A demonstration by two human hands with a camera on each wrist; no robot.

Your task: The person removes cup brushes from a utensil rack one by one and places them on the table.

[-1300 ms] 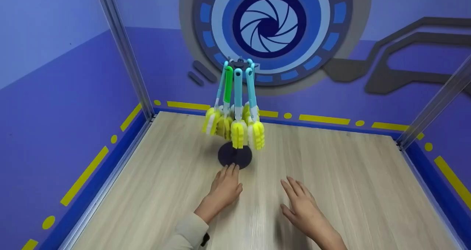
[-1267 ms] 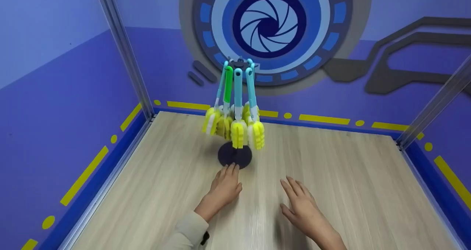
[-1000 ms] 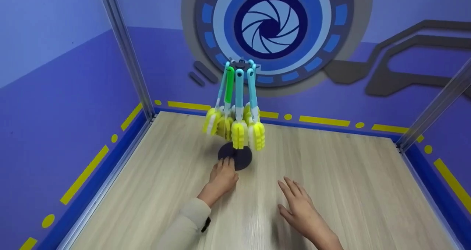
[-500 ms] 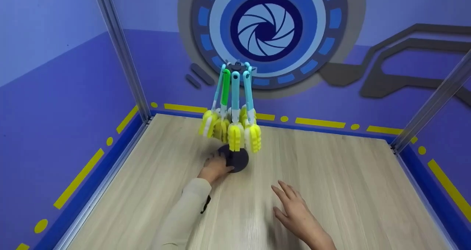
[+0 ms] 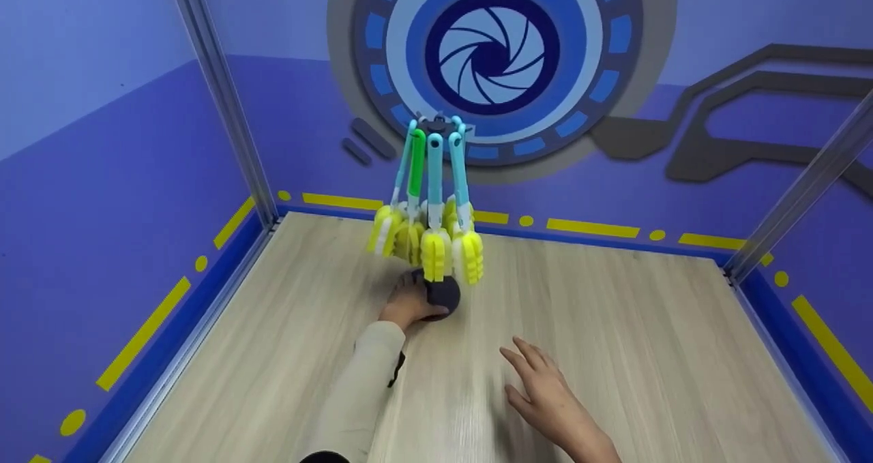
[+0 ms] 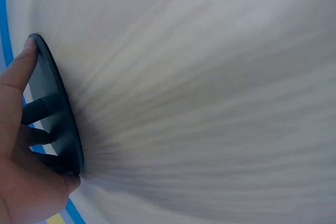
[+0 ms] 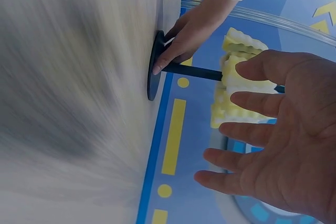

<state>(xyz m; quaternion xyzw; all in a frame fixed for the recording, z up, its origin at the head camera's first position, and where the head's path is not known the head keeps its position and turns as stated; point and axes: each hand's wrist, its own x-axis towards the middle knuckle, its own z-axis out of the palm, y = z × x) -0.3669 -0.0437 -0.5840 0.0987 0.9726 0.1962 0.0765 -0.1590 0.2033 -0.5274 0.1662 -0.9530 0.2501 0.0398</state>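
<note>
A black stand with a round base (image 5: 447,298) stands upright on the wooden table. Several sponge brushes hang from its hooked top (image 5: 438,127), with yellow-and-white heads (image 5: 434,255). One brush has a green handle (image 5: 416,164); the others in sight have light blue ones. My left hand (image 5: 407,303) grips the base from the left, thumb along its near side. The left wrist view shows fingers spread across the disc (image 6: 43,80) to its rim. To the right, my right hand (image 5: 543,389) hovers with fingers extended, holding nothing. The far brushes are partly hidden.
Blue-purple panels (image 5: 136,176) with yellow markings wall the table (image 5: 614,326) on the left, back and right. Metal posts (image 5: 222,101) rise at the back corners. The brush heads overhang the base close above my left hand.
My left hand has moved forward from the base's near edge and now grips the base. My right hand has drifted slightly left. The view has shifted a little; the stand stays upright.
</note>
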